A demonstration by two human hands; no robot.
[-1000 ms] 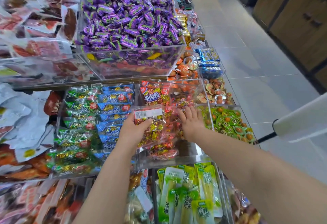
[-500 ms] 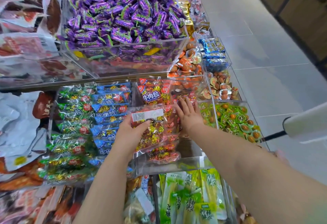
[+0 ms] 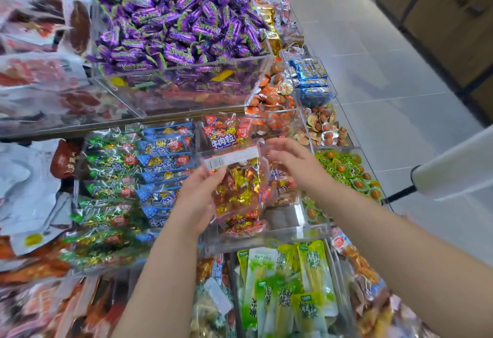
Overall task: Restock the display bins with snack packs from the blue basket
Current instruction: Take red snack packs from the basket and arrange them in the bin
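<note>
Left hand: My left hand (image 3: 197, 201) holds the snack bag (image 3: 240, 188). My thumb presses on the front, just under the white label. My other fingers curl round the back.
Snack bag: It is a clear bag full of little red and gold wrapped bits. It has a white label (image 3: 232, 159) along its top. It is up in the air over the middle bin (image 3: 266, 235), tipped a bit.
Right hand: My right hand (image 3: 296, 164) holds nothing. Its fingers are loose and a little bent, just beside the top right corner of the bag. It is blurry there, so I cannot tell if they touch the bag.
Middle bin: It is a clear box. Red packs (image 3: 226, 135) lie in it, some at its far end and some under the bag.
Left of the middle bin: A clear box has green packs (image 3: 112, 177) and blue packs (image 3: 165, 151) in rows.
Right of the middle bin: Round snacks in green wrappers (image 3: 344, 169) sit in their own clear box.
Behind the middle bin: A big clear box is heaped with purple candies (image 3: 181, 17). It sits one step higher.
Behind and right of the middle bin: Small orange packs (image 3: 272, 92) are piled up.
Nearer to me than the middle bin: Long green and yellow packs (image 3: 288, 284) lie side by side.
Far right of the middle bin: A white tube (image 3: 453, 167) sticks out over the grey floor (image 3: 373, 70).
</note>
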